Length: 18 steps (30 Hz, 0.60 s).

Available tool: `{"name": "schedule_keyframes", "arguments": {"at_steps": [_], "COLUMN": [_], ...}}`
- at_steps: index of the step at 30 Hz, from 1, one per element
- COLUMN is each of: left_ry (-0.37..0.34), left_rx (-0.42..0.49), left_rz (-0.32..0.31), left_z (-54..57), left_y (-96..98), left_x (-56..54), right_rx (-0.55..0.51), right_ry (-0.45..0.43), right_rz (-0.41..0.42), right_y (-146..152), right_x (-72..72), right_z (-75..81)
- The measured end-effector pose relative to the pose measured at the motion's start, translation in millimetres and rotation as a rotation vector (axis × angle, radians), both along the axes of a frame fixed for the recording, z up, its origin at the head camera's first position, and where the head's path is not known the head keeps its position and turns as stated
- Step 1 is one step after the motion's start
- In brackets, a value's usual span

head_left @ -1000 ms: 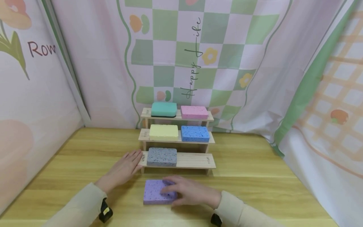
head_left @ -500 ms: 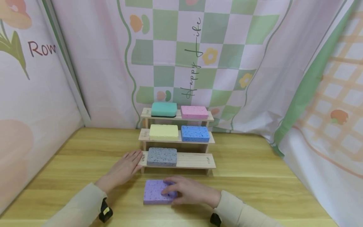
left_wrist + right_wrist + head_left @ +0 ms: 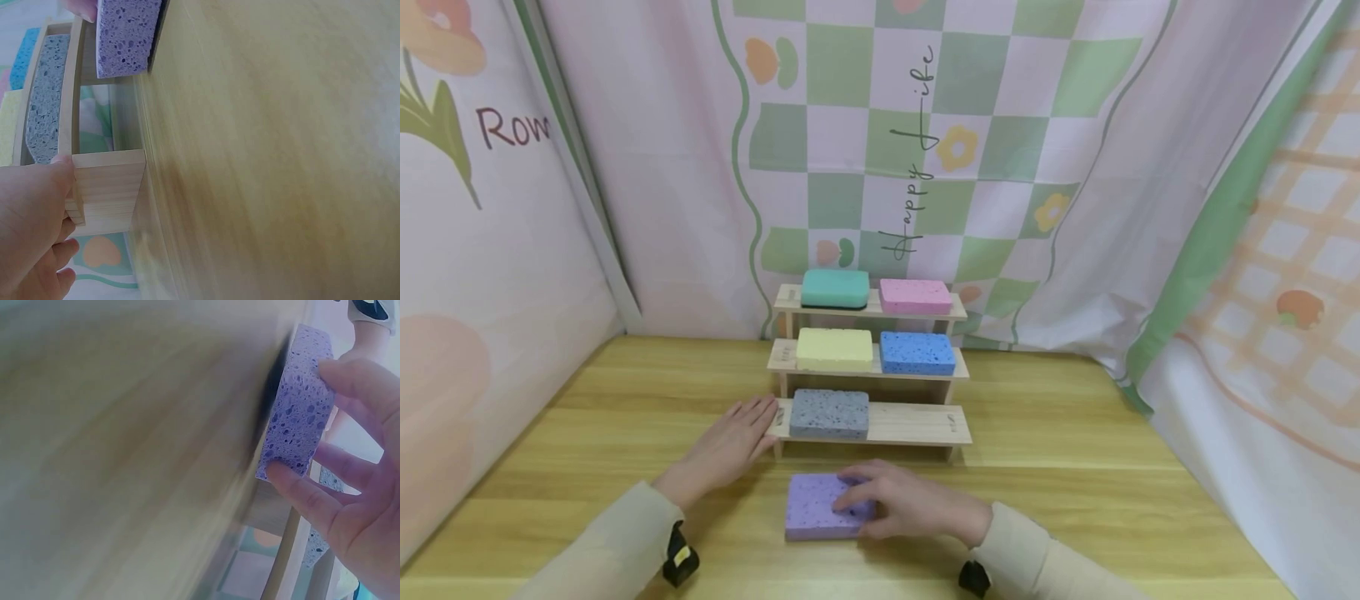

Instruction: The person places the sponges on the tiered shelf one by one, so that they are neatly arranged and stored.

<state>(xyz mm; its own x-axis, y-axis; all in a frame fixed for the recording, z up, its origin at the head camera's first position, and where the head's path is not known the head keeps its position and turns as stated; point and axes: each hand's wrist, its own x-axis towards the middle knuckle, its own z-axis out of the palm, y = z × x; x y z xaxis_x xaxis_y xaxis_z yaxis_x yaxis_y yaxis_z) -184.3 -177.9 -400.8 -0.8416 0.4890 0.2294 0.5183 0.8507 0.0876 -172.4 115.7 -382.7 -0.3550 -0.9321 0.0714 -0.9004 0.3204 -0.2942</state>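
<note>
A purple sponge (image 3: 820,507) lies on the table in front of a three-step wooden display rack (image 3: 917,423). My right hand (image 3: 910,504) holds the sponge at its right end, fingers over the top and thumb low at the near side. In the right wrist view, thumb and fingers press on the pitted face of the purple sponge (image 3: 297,406). My left hand (image 3: 730,442) grips the left end of the lowest shelf. In the left wrist view its thumb sits at the shelf's edge, with the fingers bent down beside the end. A grey sponge (image 3: 829,414) sits on that shelf's left half.
The middle shelf bears a yellow sponge (image 3: 833,349) and a blue sponge (image 3: 917,353). On the top shelf are a teal sponge (image 3: 835,287) and a pink sponge (image 3: 914,297). A patterned curtain (image 3: 835,142) hangs behind the wooden table (image 3: 1060,433).
The purple sponge and my right hand have shifted slightly to the right. My left hand stays at the rack's left end.
</note>
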Motion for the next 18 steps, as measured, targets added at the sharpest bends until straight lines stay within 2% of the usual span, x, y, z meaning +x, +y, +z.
{"name": "schedule_keyframes", "arguments": {"at_steps": [5,11,18], "left_ry": [0.004,0.014,0.014], "left_rx": [-0.006,-0.007,-0.007], "left_rz": [-0.003,-0.005,-0.008], "left_z": [0.7,0.9,-0.6], "left_y": [-0.2,0.4,-0.5], "left_x": [0.1,0.2,-0.5], "right_rx": [-0.018,-0.05,-0.069], "right_ry": [0.039,0.035,0.024], "right_rz": [0.008,0.001,-0.057], "right_y": [3.9,11.3,21.8], "right_x": [-0.8,-0.2,1.0], "right_z": [3.1,13.2,27.3]}}
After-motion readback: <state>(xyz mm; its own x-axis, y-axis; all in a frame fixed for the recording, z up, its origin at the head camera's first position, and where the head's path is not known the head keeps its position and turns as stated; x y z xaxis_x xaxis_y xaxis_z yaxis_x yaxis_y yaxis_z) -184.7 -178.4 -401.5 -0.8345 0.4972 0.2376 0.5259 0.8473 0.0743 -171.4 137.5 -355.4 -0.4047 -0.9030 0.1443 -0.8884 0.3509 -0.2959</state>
